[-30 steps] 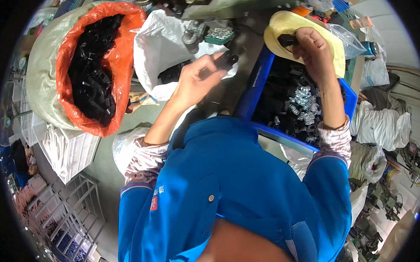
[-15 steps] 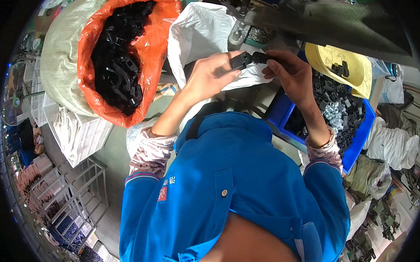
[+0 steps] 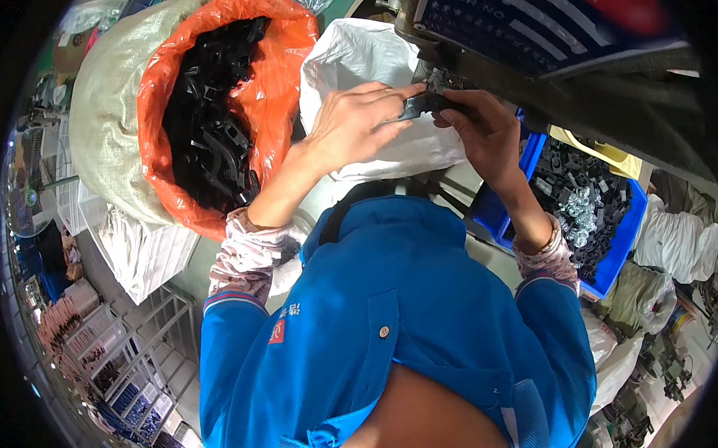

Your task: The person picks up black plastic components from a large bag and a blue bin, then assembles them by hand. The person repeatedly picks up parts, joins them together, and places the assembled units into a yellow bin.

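Observation:
My left hand (image 3: 354, 126) pinches a black plastic part (image 3: 414, 108) between thumb and fingers. From the other side my right hand (image 3: 489, 138) closes on the dark right end of the work, its fingertips partly in shadow. Both hands meet over the mouth of a white sack (image 3: 342, 55), just below the metal parts of a machine (image 3: 437, 79). Whether the black pieces in the two hands are joined cannot be made out.
A woven sack with an orange liner (image 3: 289, 85) holds many black parts (image 3: 211, 121) at the left. On the right stands a blue bin (image 3: 633, 228) of black parts and shiny metal pieces (image 3: 580, 210), with a yellow tray (image 3: 610, 157) above. A dark machine body (image 3: 604, 107) overhangs the upper right.
My hands have moved the black pieces closer together, up against the machine. The view has shifted, so more of the machine's labelled panel shows and less of the yellow tray.

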The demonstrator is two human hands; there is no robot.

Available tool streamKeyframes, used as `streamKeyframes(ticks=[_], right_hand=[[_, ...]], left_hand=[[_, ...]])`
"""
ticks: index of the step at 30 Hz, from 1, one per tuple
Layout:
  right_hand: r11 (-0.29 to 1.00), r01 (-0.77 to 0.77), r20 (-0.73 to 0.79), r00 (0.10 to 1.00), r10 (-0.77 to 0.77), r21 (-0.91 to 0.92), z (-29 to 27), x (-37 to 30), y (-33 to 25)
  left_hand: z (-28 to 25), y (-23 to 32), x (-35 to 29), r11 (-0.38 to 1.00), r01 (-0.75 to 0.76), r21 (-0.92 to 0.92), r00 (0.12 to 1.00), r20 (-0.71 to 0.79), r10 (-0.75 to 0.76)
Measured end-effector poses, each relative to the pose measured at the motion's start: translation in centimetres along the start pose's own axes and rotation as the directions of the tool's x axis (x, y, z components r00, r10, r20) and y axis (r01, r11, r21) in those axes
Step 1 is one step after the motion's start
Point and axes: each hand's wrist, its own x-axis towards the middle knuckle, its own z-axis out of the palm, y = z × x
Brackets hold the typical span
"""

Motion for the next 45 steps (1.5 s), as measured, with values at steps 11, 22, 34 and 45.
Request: streamKeyframes(ticks=[11, 22, 34, 45], right_hand=[[0.98, 0.132, -0.138, 0.979, -0.152, -0.148, 0.5, 1.7, 0.3], [0.975, -0.133, -0.084, 0.989, 0.12, -0.177, -0.6, 2.1, 2.5], [0.266, -0.059, -0.023, 0.99, 0.136, -0.962, -6.0, 7.8, 17.2], [0.173, -0.025, -0.014, 0.998, 0.065, -0.985, -6.2, 8.6, 20.6]], left_hand=[[-2.0, -2.2, 3.9, 0.999, -0.038, -0.021, 0.997, 0.07, 0.04], [-2.4, -3.4, 4.3, 1.0, -0.024, 0.013, 0.991, 0.13, 0.022], [-2.2, -3.6, 3.1, 0.991, 0.078, -0.112, 0.989, 0.133, -0.063], [1.8, -6.3, -2.2, 0.954, -0.282, 0.104, 0.951, -0.098, 0.292]])
